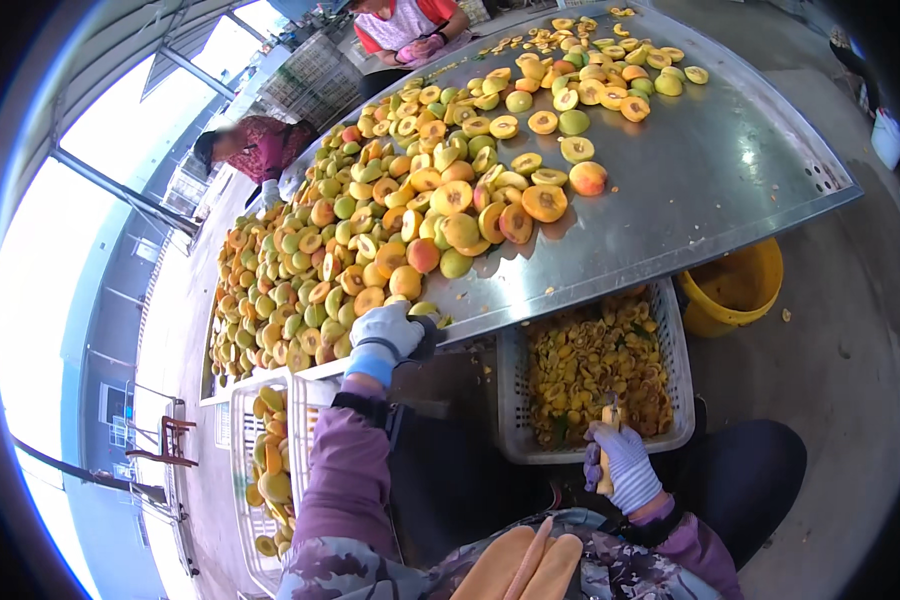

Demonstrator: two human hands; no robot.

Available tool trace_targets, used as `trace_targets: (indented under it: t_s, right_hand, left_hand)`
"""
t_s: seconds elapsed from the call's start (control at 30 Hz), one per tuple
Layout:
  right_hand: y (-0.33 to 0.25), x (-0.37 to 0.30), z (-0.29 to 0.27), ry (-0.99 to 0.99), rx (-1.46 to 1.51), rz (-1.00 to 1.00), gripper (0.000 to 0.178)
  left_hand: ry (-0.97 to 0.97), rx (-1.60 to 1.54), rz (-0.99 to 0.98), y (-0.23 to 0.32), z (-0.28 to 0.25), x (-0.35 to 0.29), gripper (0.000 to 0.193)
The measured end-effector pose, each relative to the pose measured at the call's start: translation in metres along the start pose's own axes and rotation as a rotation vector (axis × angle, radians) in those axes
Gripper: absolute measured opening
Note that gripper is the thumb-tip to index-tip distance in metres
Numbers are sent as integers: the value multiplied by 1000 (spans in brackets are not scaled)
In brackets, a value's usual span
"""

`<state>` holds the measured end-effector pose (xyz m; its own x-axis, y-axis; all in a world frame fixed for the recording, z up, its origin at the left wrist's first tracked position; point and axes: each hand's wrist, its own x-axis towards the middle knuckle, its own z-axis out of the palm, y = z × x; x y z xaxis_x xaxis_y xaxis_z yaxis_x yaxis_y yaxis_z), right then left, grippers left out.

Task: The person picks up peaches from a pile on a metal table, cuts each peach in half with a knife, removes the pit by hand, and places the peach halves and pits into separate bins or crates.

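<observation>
My left hand (385, 335), in a white-and-blue glove with a dark palm, reaches to the near edge of the metal table (690, 215). Its thumb stands apart from the fingers beside a greenish peach half (425, 309); the fingertips are partly hidden. A large heap of halved yellow peaches (370, 220) lies just beyond it, many cut side up with brown hollows. Low on the right, my right hand (625, 468), gloved in pale grey with dark fingertips, is closed around the wooden handle of a small tool (607, 448), whose tip points away from me above the crate of scraps.
A white crate (682, 400) of peach scraps stands between my knees, under the table edge. Right of it is a yellow bucket (735, 290). Another crate (245, 470) with peach halves stands left. Two co-workers (260, 145) (410, 30) are at the table's far left side.
</observation>
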<state>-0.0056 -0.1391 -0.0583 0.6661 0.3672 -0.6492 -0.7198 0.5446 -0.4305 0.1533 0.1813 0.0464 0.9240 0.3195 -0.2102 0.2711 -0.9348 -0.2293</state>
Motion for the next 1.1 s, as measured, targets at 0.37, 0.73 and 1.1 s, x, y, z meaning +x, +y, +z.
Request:
trace_targets:
  t_s: [0.37, 0.73, 1.1]
  right_hand:
    - [-3, 0, 5, 97, -818, -560, 27]
    - [-2, -31, 38, 137, -1283, -865, 35]
    - [19, -32, 29, 154, -1414, -885, 41]
  left_hand:
    - [-243, -1892, 361, 9, 30, 0, 54]
    - [-772, -2105, 374, 102, 46, -148, 72]
    - [-395, -2113, 389, 129, 52, -189, 54]
